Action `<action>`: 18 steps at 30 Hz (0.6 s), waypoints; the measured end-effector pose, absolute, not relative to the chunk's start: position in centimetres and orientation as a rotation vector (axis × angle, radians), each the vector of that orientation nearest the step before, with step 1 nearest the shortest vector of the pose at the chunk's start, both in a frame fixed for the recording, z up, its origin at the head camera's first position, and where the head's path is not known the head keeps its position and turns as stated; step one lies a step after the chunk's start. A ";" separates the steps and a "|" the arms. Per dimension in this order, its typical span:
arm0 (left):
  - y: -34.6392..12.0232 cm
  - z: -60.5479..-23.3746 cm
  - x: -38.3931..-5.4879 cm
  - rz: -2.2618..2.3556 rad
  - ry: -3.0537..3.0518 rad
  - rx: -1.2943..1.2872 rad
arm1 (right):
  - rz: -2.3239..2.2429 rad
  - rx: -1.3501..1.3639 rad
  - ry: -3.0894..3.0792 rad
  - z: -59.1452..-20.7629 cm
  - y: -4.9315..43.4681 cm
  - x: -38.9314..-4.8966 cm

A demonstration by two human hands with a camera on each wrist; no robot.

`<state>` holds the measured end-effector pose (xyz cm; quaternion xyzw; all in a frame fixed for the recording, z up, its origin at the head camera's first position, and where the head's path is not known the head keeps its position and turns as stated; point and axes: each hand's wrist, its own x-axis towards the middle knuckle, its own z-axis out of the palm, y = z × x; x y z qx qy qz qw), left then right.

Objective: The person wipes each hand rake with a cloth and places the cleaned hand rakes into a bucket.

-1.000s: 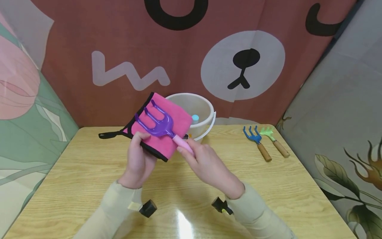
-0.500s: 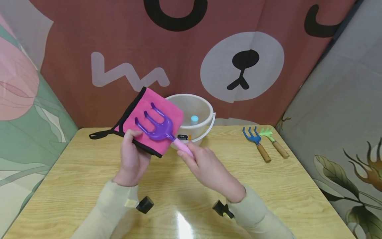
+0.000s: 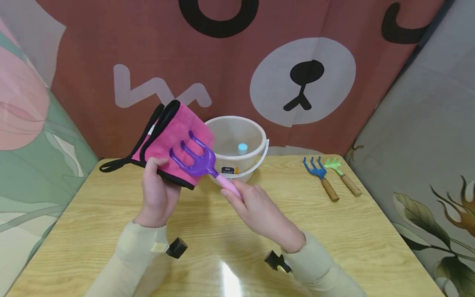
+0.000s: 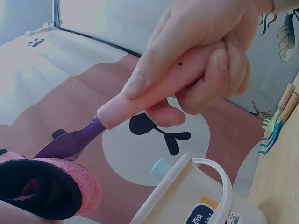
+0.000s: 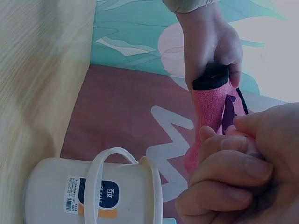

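Observation:
My left hand (image 3: 158,198) grips a folded pink towel (image 3: 167,142) with black edging and a black hanging loop, left of centre in the head view. Its thumb presses on the towel's lower edge. My right hand (image 3: 259,208) holds a hand rake (image 3: 200,165) by its pink handle (image 4: 159,81). The rake's purple three-tined head lies against the face of the towel, tines pointing up and left. In the right wrist view, the rake head is mostly hidden behind my right fingers (image 5: 238,172).
A white bucket (image 3: 243,165) with a handle stands behind my hands, a light-blue-capped item (image 3: 243,148) inside. Two wooden-handled rakes, one blue (image 3: 317,171) and one green (image 3: 335,167), lie at the table's (image 3: 334,247) back right. A printed curtain (image 3: 148,49) hangs behind.
My left hand and the towel have shifted left and slightly up across the tines. The towel's folds have opened at its upper left edge. The rake has stayed nearly in place.

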<state>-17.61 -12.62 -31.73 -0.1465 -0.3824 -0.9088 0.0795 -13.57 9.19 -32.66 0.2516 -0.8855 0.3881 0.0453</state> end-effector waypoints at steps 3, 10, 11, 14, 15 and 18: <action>-12.5 -31.6 -17.7 -2.724 -1.150 -0.450 | 1.176 0.766 -2.703 -32.7 9.3 -13.6; -12.5 -31.2 -17.7 -2.700 -1.196 -0.419 | 1.193 0.761 -2.686 -32.3 9.4 -13.5; -12.4 -31.1 -17.7 -2.703 -1.197 -0.415 | 1.196 0.763 -2.680 -32.3 9.3 -13.5; -12.2 -30.9 -17.5 -2.716 -1.213 -0.426 | 1.187 0.770 -2.657 -32.3 9.2 -13.6; -12.0 -30.9 -17.4 -2.725 -1.211 -0.433 | 1.185 0.769 -2.646 -32.3 9.1 -13.6; -11.5 -31.1 -16.9 -2.747 -1.213 -0.454 | 1.170 0.764 -2.618 -32.4 8.9 -13.7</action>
